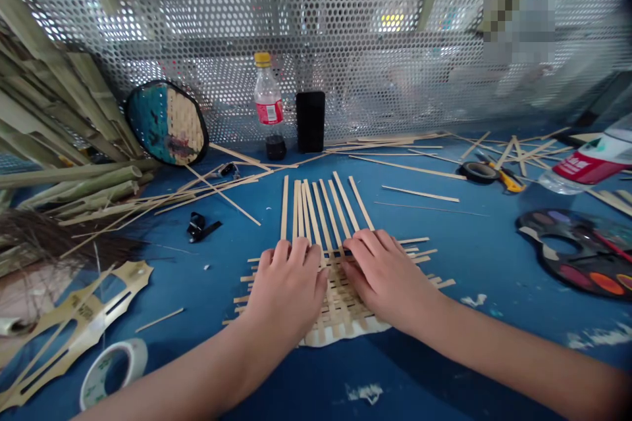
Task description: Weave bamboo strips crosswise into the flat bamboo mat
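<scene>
A partly woven mat of pale bamboo strips [340, 299] lies on the blue table, its long strips fanning away from me and its cross strips sticking out at both sides. White backing or tape shows along its near edge. My left hand [289, 279] rests palm down on the mat's left half, fingers bent over the top rows, thumb apart. On the right half lies my right hand [382, 270], also palm down, its index finger and thumb near the uppermost cross strip. The fingertips of both hands are partly hidden.
Behind the mat stand a cola bottle [269, 108] and a black phone [311, 122]. White tape [138, 362] and a gold template [83, 316] lie left; a paint palette [567, 263], black tape [478, 172], yellow cutter [511, 181] and tilted bottle [587, 161] lie right.
</scene>
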Motion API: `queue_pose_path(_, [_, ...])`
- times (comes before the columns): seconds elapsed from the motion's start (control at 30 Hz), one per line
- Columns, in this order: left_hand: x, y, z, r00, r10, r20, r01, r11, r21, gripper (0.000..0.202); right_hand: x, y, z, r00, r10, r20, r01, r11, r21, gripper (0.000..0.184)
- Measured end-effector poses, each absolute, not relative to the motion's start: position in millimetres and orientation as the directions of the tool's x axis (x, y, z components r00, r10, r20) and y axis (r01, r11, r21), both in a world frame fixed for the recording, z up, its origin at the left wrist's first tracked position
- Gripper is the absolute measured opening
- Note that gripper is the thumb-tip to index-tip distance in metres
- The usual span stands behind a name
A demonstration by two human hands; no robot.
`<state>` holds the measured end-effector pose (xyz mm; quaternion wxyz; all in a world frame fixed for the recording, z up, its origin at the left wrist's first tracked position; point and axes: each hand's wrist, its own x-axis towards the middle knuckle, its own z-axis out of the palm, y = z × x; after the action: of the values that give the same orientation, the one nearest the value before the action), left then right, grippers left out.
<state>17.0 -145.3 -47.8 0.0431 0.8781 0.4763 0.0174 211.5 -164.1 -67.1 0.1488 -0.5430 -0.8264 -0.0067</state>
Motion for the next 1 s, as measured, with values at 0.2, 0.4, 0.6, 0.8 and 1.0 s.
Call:
queue_pose_path(0.2, [21.8, -145.0, -53.2, 0.531, 0.839, 0.12, 0.844, -0.536, 0.008, 0.028, 211.8, -164.4, -69.0, -0.389, 0.882, 0.268, 0.873, 0.445, -0.199, 0.021])
queue_pose_path(0.4, [22.0, -148.8, -53.7, 0.535, 0.817, 0.216, 0.84, -0.542, -0.034, 0.017, 211.4, -166.8, -68.9, -0.392, 0.875, 0.285, 0.865, 0.456, -0.211, 0.017])
queue_pose_path(0.6, [21.4, -150.0, -54.2, 0.57, 0.792, 0.219, 0.818, -0.573, -0.054, 0.02, 211.8, -163.9, -69.1, -0.408, 0.855, 0.319, 0.839, 0.489, -0.237, 0.018])
queue_pose_path(0.8, [19.9, -147.9, -53.6, 0.583, 0.786, 0.207, 0.807, -0.59, -0.034, 0.022, 212.1, -165.1, -69.5, -0.429, 0.851, 0.303, 0.845, 0.496, -0.198, 0.02])
queue_pose_path(1.0, [10.9, -154.3, -50.8, 0.577, 0.789, 0.209, 0.814, -0.576, -0.073, 0.019, 214.8, -164.8, -67.4, -0.394, 0.877, 0.275, 0.833, 0.467, -0.295, 0.022])
